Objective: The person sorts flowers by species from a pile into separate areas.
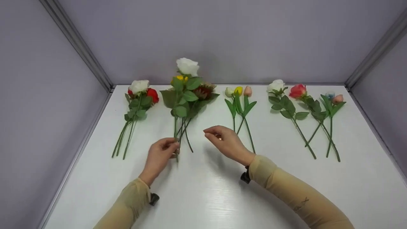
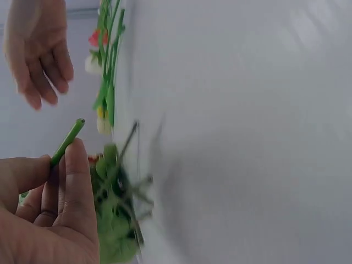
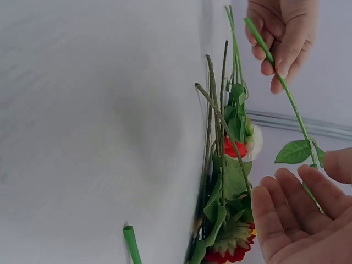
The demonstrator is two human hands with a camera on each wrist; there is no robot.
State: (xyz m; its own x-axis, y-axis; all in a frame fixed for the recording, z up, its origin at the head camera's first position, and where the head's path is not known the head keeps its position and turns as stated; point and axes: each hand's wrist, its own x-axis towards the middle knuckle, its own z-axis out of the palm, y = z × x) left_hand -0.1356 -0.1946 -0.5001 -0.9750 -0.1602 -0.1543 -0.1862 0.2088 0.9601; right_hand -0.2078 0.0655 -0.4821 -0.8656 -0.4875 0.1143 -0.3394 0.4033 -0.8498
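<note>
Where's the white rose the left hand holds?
In the head view, the white rose is left of centre, just above the yellow flower, its stem pinched by the left hand.

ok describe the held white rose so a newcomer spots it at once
On the white table, look toward the far edge for the dark red flower. Up and left of it in the head view is the white rose, its stem in the left hand. It alone is held, unlike the other white roses.

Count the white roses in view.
3: one white rose in the leftmost bunch, another held by the left hand, a third beside the pink rose. More may be hidden.
</note>
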